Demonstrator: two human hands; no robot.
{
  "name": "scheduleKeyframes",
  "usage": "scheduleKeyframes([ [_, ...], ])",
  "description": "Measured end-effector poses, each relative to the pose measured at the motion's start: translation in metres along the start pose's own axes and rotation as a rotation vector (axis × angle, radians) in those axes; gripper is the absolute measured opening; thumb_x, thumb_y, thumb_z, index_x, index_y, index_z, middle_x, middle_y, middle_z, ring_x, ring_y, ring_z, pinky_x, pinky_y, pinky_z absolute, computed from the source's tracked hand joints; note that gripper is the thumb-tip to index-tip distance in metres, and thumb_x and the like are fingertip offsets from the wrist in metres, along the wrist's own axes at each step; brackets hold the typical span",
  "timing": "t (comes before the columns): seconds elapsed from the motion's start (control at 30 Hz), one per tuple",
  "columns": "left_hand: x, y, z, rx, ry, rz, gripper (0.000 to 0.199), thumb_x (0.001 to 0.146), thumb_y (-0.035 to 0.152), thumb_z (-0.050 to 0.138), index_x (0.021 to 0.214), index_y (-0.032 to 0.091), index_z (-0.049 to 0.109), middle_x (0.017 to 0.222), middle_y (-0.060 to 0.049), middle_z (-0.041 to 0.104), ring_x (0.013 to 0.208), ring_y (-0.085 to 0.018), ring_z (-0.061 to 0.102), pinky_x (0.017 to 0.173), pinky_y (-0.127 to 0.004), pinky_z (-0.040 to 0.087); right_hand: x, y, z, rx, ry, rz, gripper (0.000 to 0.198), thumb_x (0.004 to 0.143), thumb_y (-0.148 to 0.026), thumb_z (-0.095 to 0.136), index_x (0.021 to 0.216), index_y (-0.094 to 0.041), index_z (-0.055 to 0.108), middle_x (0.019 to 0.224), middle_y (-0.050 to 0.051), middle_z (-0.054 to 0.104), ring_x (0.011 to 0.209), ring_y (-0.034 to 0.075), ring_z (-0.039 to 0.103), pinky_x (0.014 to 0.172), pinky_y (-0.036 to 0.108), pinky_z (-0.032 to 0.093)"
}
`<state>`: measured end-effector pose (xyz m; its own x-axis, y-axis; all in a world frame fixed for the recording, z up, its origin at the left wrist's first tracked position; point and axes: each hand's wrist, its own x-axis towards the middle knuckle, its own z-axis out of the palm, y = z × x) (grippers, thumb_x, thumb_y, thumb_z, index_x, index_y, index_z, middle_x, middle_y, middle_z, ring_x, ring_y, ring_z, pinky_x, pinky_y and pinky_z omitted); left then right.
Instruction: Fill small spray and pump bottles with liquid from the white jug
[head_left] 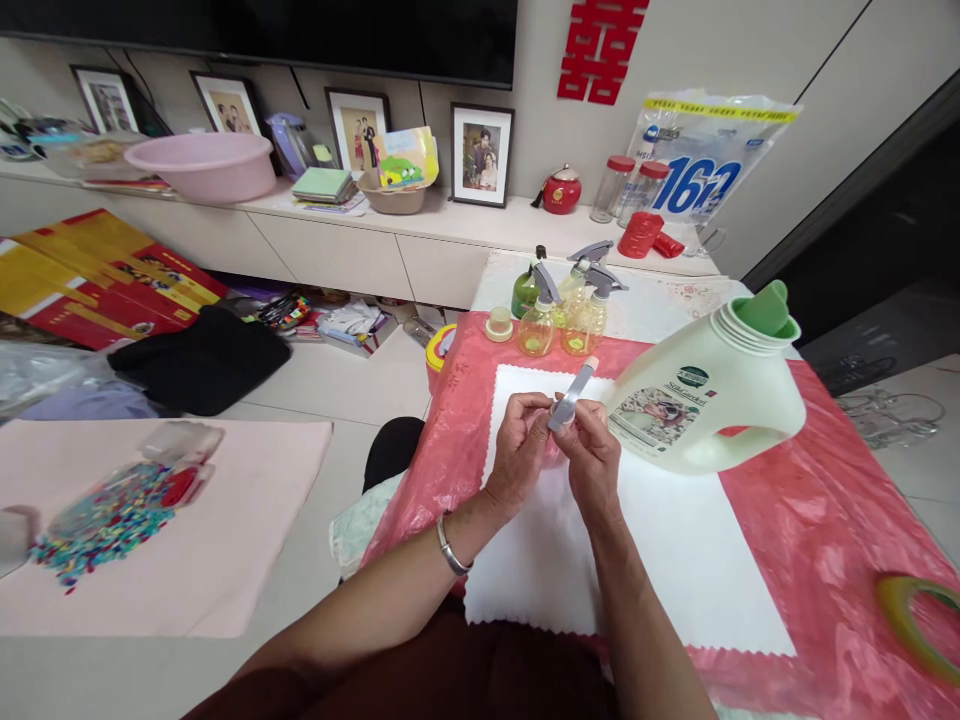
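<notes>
Both my hands are closed around a small spray bottle with a grey trigger head [574, 393]. My left hand [519, 447] pinches near the head's left side, and my right hand [592, 462] grips it from the right. A little of a pinkish clear body shows below; my fingers hide the rest. Under them lies a white cloth [540, 570] with a scalloped edge. Just right stands a large pale green detergent jug [697, 390] with a green cap piece in its mouth. Beyond my hands stand yellowish spray bottles [536, 328] with grey heads and a green bottle [525, 292].
Red plastic sheeting [817, 530] covers the table. A roll of tape [919, 620] lies at its right edge, and a small round cap [499, 322] at the back left. Left of the table, colourful small pieces [105, 530] are spread on a pink surface [225, 540].
</notes>
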<state>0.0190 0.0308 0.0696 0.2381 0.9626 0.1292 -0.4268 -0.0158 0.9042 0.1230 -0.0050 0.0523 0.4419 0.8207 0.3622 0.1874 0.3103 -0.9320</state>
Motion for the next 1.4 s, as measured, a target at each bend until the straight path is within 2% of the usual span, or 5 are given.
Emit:
scheduleKeyframes([
  [0.37, 0.0, 0.005, -0.001, 0.023, 0.05, -0.045, 0.018, 0.093, 0.036, 0.06, 0.094, 0.02, 0.068, 0.097, -0.004, 0.066, 0.094, -0.018, 0.063, 0.09, -0.031, 0.051, -0.002, 0.005, 0.006, -0.017, 0.076, 0.035, 0.049, 0.081, -0.053, 0.083, 0.108, -0.015, 0.068, 0.108, 0.006, 0.054, 0.103, 0.018, 0.054, 0.096, 0.031, 0.046],
  [0.87, 0.001, 0.004, -0.005, -0.048, 0.025, -0.081, 0.036, 0.094, 0.051, 0.062, 0.113, 0.021, 0.059, 0.105, -0.005, 0.066, 0.094, -0.017, 0.065, 0.093, -0.034, 0.051, -0.004, 0.009, 0.013, -0.038, 0.166, 0.03, 0.045, 0.077, -0.051, 0.082, 0.102, -0.015, 0.069, 0.105, 0.006, 0.052, 0.101, 0.018, 0.053, 0.095, 0.031, 0.045],
  [1.03, 0.005, 0.0, -0.02, -0.055, -0.105, -0.11, 0.038, 0.092, 0.036, 0.063, 0.128, 0.022, 0.058, 0.125, -0.009, 0.068, 0.122, -0.022, 0.062, 0.11, -0.041, 0.045, -0.005, 0.005, 0.012, -0.039, 0.18, 0.028, 0.046, 0.078, -0.051, 0.08, 0.103, -0.015, 0.068, 0.106, 0.006, 0.053, 0.101, 0.018, 0.054, 0.093, 0.031, 0.046],
  [1.17, 0.004, -0.008, -0.048, 0.086, -0.228, -0.183, 0.069, 0.074, 0.019, 0.075, 0.139, 0.026, 0.055, 0.154, -0.011, 0.052, 0.15, -0.031, 0.04, 0.126, -0.052, 0.028, -0.007, -0.003, 0.005, -0.019, 0.128, 0.022, 0.04, 0.084, -0.048, 0.08, 0.106, -0.016, 0.071, 0.11, 0.007, 0.057, 0.106, 0.019, 0.055, 0.097, 0.032, 0.045],
  [1.4, -0.009, 0.003, -0.075, 0.299, -0.456, -0.272, 0.092, 0.067, 0.031, 0.09, 0.149, 0.027, 0.049, 0.158, -0.015, 0.046, 0.149, -0.038, 0.041, 0.123, -0.063, 0.029, -0.003, -0.029, -0.023, 0.165, 0.061, 0.013, 0.039, 0.089, -0.049, 0.078, 0.105, -0.015, 0.067, 0.118, 0.01, 0.059, 0.108, 0.024, 0.059, 0.098, 0.042, 0.05],
])
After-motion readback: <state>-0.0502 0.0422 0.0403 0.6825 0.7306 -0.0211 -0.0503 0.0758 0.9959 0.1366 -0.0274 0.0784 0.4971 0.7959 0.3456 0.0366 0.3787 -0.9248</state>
